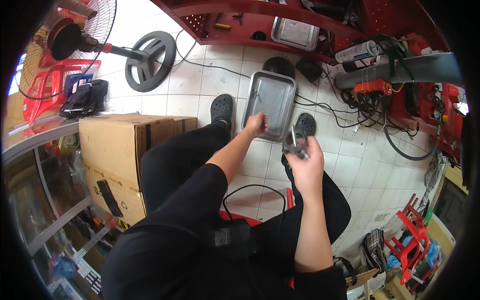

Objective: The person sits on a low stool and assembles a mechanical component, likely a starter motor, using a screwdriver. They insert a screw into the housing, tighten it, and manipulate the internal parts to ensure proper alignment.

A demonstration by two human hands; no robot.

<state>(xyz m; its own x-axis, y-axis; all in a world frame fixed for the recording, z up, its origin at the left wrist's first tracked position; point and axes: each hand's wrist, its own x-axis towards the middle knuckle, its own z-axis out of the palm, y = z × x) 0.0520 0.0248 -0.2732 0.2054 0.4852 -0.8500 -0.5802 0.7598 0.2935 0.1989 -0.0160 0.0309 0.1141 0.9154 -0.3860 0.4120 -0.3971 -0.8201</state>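
My right hand (309,162) is closed around a grey metal machine part (295,146), which has a bright rod sticking up and a rounded body. I cannot make out its exact kind. My left hand (257,124) is curled closed over the near left edge of a shallow metal tray (275,102) on the floor. Its fingers hide whatever they may hold. Inside the tray, toward the far left, lies a small metal piece (257,95). The tray stands between my feet, with the right hand just off its near right corner.
A cardboard box (110,160) with a phone (109,198) on it stands at my left. Beyond are a fan base (150,61) and a red metal bench (220,37). Cables (330,110) cross the floor at right, near an orange power strip (372,88).
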